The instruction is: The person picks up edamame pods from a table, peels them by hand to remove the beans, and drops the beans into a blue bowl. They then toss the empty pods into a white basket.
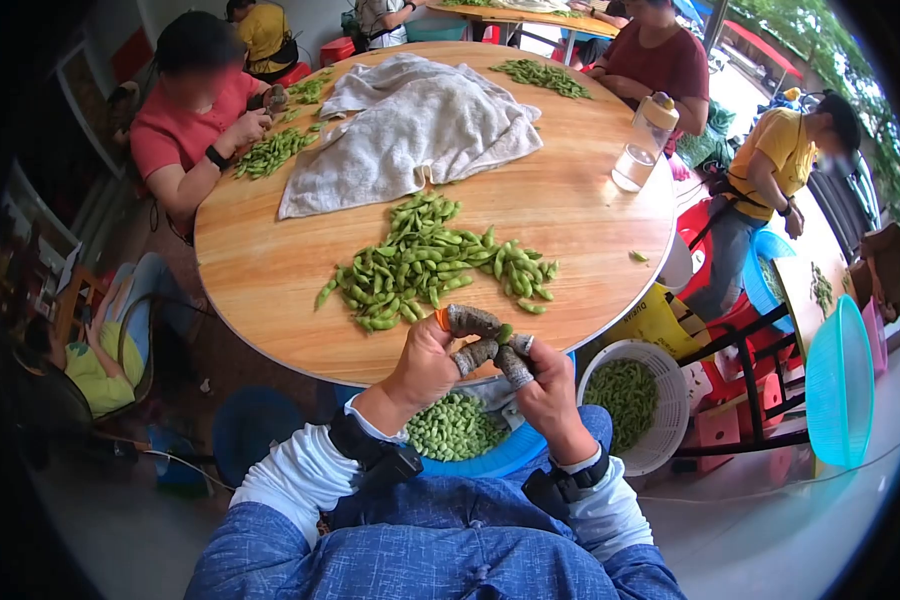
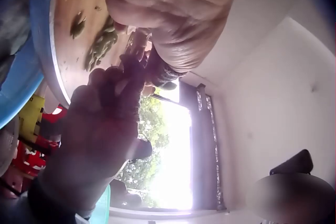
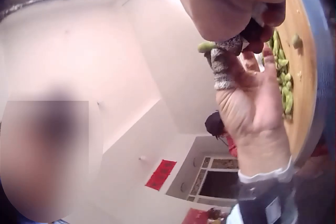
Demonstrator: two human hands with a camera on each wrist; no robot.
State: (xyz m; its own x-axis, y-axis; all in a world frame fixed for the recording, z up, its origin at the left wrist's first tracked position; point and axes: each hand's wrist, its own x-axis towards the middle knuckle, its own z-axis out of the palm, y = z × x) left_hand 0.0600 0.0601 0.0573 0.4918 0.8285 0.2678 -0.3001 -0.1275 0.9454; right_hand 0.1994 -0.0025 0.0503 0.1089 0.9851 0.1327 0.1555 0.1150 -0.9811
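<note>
A green edamame pod (image 1: 506,331) is pinched between both hands above the table's near edge. The left hand (image 1: 422,368) grips it from one side, the right hand (image 1: 547,394) from the other; thumbs and fingertips meet around it. Grey wraps cover several fingers and thumbs. In the right wrist view one end of the pod (image 3: 207,47) pokes out past the wrapped thumb. Beyond the hands lies a heap of edamame pods (image 1: 410,262). Below them, shelled beans (image 1: 454,428) fill part of a blue basin (image 1: 500,460) at the lap.
A grey towel (image 1: 430,120) covers the middle of the round wooden table (image 1: 245,240). A water bottle (image 1: 642,150) stands at its right edge. A white basket (image 1: 660,440) of pods is beside the right knee. Other people sit around the table.
</note>
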